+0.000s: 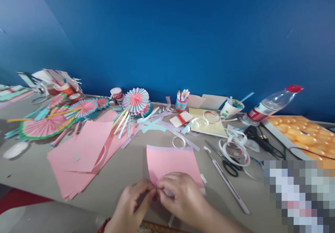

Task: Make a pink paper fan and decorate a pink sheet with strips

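A sheet of pink paper (171, 161) with a narrow lilac strip along its far edge lies in front of me. At its near left corner, my left hand (134, 203) is closed, thumb and forefinger pinching the paper's edge. My right hand (180, 193) lies over the near part of the sheet, its fingertips pinched at the same corner and touching those of the left. What exactly is between the fingertips is partly hidden. Small white tape scraps (203, 178) sit by the sheet's right edge. Right of it rests a utility knife (229, 184).
Pink sheets (78, 152) are stacked at left, beside folded paper fans (136, 101). Black-handled scissors (230, 167) and white tape rolls (235, 149) lie at right. Behind them stand a paper cup (230, 109) and a tilted plastic bottle (272, 105). A blue wall (167, 41) rises behind.
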